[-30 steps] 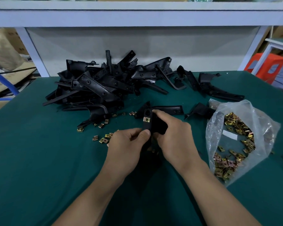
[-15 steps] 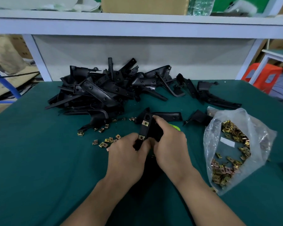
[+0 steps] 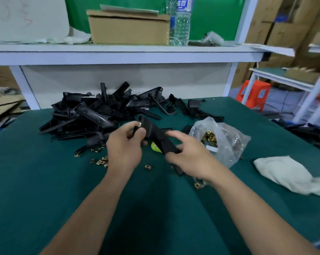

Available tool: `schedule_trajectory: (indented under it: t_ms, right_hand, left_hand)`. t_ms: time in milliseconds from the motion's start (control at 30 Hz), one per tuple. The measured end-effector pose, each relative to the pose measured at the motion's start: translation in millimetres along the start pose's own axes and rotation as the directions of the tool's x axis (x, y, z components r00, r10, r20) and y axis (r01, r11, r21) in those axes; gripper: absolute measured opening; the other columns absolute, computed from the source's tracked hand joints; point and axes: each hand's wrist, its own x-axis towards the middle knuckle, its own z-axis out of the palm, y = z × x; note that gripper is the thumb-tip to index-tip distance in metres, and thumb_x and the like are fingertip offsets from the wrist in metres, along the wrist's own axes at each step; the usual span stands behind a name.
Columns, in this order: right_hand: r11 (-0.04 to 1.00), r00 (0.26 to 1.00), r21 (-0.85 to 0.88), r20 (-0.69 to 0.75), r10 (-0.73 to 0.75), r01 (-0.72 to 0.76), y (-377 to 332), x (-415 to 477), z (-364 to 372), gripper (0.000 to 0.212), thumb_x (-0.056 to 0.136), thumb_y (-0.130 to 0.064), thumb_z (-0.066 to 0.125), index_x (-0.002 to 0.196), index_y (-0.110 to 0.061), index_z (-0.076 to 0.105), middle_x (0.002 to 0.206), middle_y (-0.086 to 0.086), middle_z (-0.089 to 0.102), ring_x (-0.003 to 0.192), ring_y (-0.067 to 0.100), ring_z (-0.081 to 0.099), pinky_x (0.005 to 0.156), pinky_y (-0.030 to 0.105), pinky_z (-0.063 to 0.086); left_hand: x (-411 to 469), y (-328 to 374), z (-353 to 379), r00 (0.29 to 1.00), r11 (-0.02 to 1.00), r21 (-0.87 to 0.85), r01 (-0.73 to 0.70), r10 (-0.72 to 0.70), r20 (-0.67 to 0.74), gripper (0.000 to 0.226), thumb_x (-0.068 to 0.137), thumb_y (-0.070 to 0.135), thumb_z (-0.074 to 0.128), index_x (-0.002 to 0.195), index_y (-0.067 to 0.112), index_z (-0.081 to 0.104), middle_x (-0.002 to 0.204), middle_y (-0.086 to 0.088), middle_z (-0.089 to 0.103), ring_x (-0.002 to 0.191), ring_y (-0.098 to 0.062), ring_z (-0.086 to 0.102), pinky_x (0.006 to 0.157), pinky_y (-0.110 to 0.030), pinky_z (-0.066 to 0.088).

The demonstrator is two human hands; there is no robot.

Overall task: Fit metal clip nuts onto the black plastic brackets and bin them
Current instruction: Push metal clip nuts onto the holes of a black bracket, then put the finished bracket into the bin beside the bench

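Head view: a clear plastic bag (image 3: 227,144) lies on the counter (image 3: 45,190) just right of the hands with brass-coloured clip nuts (image 3: 209,138) inside; a cardboard box (image 3: 129,30), contents hidden, and a water bottle (image 3: 182,21) stand on the shelf (image 3: 118,52) behind. The left grip (image 3: 124,150) pinches the top end of a black bracket (image 3: 159,138) by a fitted clip nut (image 3: 139,124), and the right grip (image 3: 190,155) is curled round its lower end, with the bracket tilted above the counter between the bracket pile (image 3: 100,113) and the bag. Loose clip nuts (image 3: 100,161) are scattered on the green counter near the left grip, a white cloth (image 3: 288,173) lies far right, and an orange stool (image 3: 255,92) stands beyond.
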Motion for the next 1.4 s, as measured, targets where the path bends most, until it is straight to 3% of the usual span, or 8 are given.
schedule_trajectory:
  t_ms: [167,367,633,867,1000,1133,1267,1400]
  right_hand:
    - [0.826,0.976,0.559,-0.125,0.177,-0.078,10.5,-48.3,-34.9,0.031,0.098,-0.004,0.054,0.124,-0.018,0.065,0.081,0.01,0.076,0.063,0.02,0.068,0.056,0.027,0.053]
    - [0.618,0.81,0.785,-0.389,0.438,0.043,47.0,-114.5,-93.6,0.012,0.098,-0.002,0.053,0.1,-0.004,0.065,0.077,0.021,0.071,0.058,0.023,0.068,0.052,0.027,0.055]
    - [0.455,0.696,0.89,-0.342,0.632,0.024,94.5,-215.4,-144.4,0.017,0.099,0.001,0.053,0.112,0.008,0.062,0.085,0.021,0.073,0.066,0.026,0.071,0.057,0.029,0.058]
    - [0.364,0.522,0.921,-0.381,0.763,0.14,129.2,-199.1,-255.5,0.008,0.1,0.001,0.053,0.105,0.008,0.056,0.095,0.028,0.067,0.073,0.033,0.07,0.058,0.038,0.06]
    - [0.307,0.557,0.952,-0.252,0.792,-0.007,151.9,-145.3,-328.7,0.057,0.103,-0.044,0.055,0.136,0.001,0.048,0.15,0.023,0.046,0.135,0.038,0.05,0.099,0.06,0.048]
    - [0.439,0.651,0.823,-0.115,0.751,-0.361,169.7,-109.6,-293.7,0.06,0.103,-0.038,0.056,0.152,-0.01,0.037,0.132,0.022,0.062,0.11,0.034,0.064,0.098,0.054,0.051]
    - [0.621,0.702,0.737,-0.294,0.649,-0.266,165.8,-87.5,-242.9,0.014,0.095,-0.011,0.06,0.106,-0.009,0.067,0.095,0.014,0.074,0.08,0.026,0.066,0.084,0.036,0.053]
    - [0.773,0.784,0.598,-0.369,0.5,-0.211,138.1,-71.5,-209.5,0.014,0.083,-0.001,0.059,0.082,-0.012,0.068,0.076,0.008,0.071,0.07,0.021,0.062,0.072,0.032,0.05]
  left_hand:
    - [-10.9,47.5,32.3,0.986,0.952,-0.264,0.155,-0.135,0.095,0.013,0.094,0.013,0.067,0.098,0.024,0.072,0.06,0.009,0.068,0.053,-0.01,0.064,0.049,-0.022,0.047]
    - [-45.5,101.7,97.1,0.894,0.984,-0.124,0.129,-0.061,0.444,0.007,0.079,0.023,0.075,0.082,0.02,0.08,0.07,-0.002,0.076,0.063,-0.014,0.067,0.063,-0.03,0.052]
    - [-111.6,145.3,242.0,0.577,0.905,-0.113,0.409,-0.161,0.801,0.016,0.095,0.005,0.063,0.084,0.016,0.069,0.071,-0.004,0.07,0.049,-0.008,0.067,0.045,-0.016,0.042]
    - [-140.0,180.8,341.0,0.166,0.481,-0.037,0.876,-0.228,0.959,0.027,0.099,0.016,0.062,0.12,0.0,0.059,0.134,-0.021,0.064,0.106,-0.025,0.07,0.085,-0.033,0.053]
    - [-101.4,236.9,370.4,0.239,0.685,0.005,0.729,-0.26,0.935,0.058,0.101,0.027,0.063,0.149,0.005,0.04,0.152,-0.022,0.042,0.136,-0.032,0.049,0.099,-0.041,0.048]
    - [-70.8,230.8,366.7,0.337,0.905,0.035,0.425,-0.194,0.921,0.029,0.096,0.023,0.068,0.123,0.014,0.062,0.135,-0.009,0.059,0.122,-0.021,0.056,0.092,-0.036,0.049]
    - [-60.6,186.6,352.8,0.512,0.922,-0.015,0.388,-0.202,0.835,0.016,0.088,0.011,0.068,0.101,0.016,0.076,0.1,-0.001,0.069,0.095,-0.017,0.064,0.082,-0.03,0.051]
    - [-62.6,162.5,333.4,0.613,0.931,-0.07,0.358,-0.178,0.77,0.023,0.082,0.003,0.067,0.084,0.021,0.08,0.077,0.007,0.076,0.074,-0.015,0.069,0.056,-0.021,0.048]
